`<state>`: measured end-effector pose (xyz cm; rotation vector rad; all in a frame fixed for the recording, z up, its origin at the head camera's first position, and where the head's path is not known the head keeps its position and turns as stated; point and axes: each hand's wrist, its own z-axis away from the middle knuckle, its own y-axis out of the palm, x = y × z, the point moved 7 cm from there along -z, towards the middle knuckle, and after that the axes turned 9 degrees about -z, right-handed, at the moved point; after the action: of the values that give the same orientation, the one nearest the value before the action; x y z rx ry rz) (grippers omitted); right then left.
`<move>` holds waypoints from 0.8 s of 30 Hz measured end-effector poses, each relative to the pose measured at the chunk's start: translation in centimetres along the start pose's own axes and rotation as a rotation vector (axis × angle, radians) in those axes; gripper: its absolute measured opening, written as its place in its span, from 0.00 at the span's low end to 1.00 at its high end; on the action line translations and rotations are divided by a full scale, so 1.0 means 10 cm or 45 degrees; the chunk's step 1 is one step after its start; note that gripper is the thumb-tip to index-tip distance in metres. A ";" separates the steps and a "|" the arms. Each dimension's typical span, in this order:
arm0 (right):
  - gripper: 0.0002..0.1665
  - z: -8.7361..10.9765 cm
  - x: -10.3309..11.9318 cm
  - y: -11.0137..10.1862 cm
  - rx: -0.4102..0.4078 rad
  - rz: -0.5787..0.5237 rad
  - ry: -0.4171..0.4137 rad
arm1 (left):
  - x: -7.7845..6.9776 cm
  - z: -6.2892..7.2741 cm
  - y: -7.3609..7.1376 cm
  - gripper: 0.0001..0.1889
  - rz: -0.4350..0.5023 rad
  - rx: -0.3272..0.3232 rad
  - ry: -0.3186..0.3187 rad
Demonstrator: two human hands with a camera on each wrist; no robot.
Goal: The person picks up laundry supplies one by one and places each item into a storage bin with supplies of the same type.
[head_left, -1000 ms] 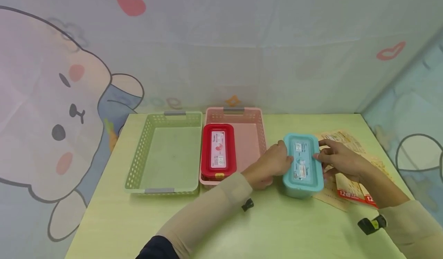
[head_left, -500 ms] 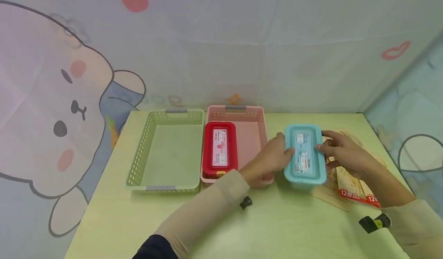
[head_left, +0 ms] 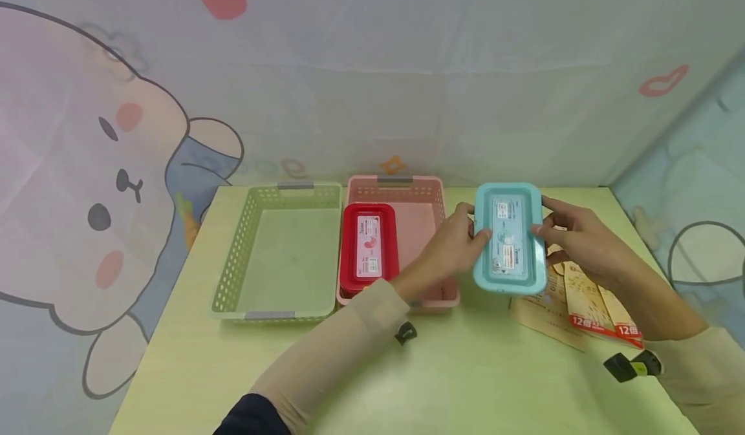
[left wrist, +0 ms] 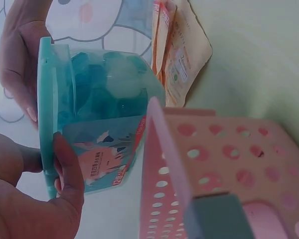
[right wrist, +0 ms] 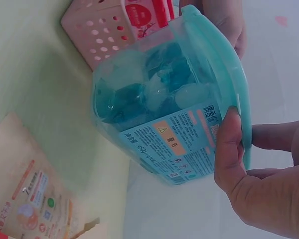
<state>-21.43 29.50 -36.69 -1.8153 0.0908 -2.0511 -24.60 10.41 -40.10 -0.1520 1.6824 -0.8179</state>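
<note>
Between both hands is a clear plastic tub with a turquoise lid (head_left: 508,241), raised over the table; blue and white pods show through its wall (right wrist: 154,84). My left hand (head_left: 451,241) grips the lid's left rim, thumb on top and fingers beneath. On the opposite side my right hand (head_left: 582,231) pinches the right rim the same way. A printed label (left wrist: 107,152) runs along the tub's side in the left wrist view. Just left of the left hand stands the pink basket (head_left: 416,212), holding a red-lidded tub (head_left: 368,247).
A green perforated basket (head_left: 291,254) stands left of the pink one. Several tan printed pouches (head_left: 588,293) lie at the right, partly under the right forearm. A cartoon-printed cloth (head_left: 372,66) hangs behind the table (head_left: 407,383).
Both hands have lifted the turquoise-lidded tub up off the table and away from me, uncovering more of the pouches beside it. The baskets and red-lidded tub stay put.
</note>
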 end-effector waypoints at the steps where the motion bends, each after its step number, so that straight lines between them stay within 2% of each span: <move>1: 0.44 0.00 0.02 0.00 -0.006 0.006 -0.002 | -0.01 0.00 -0.01 0.26 0.003 -0.004 0.002; 16: 0.45 -0.01 0.29 0.03 -0.050 0.029 -0.047 | -0.11 0.07 -0.27 0.28 0.161 -0.032 0.071; 24: 0.44 -0.05 0.36 0.06 -0.057 0.010 -0.083 | -0.14 0.06 -0.37 0.30 0.160 -0.021 0.067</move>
<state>-22.05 27.68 -33.57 -1.9042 0.1260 -1.9978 -24.86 8.07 -36.85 -0.0353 1.7302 -0.7196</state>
